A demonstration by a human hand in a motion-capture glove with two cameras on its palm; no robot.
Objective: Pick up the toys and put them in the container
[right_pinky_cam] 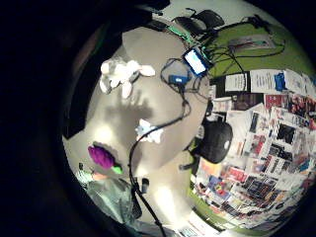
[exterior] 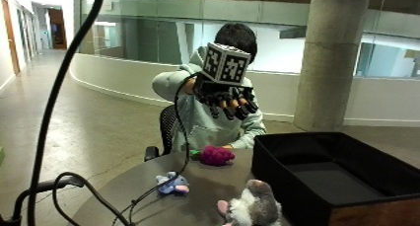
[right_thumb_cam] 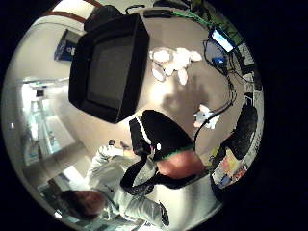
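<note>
Outside view: gloved right hand [exterior: 229,100] raised above the table [exterior: 203,186], fingers spread, holding nothing. Purple toy [exterior: 217,156] at table's 12 o'clock, blue toy [exterior: 173,183] centre, grey toy [exterior: 253,206] beside the empty black container [exterior: 328,174]. Suggest dropping straight onto purple, closing around its middle.

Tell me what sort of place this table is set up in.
Probably an office or campus building's lobby: a concrete column, glass walls and a long corridor surround the round table.
</note>
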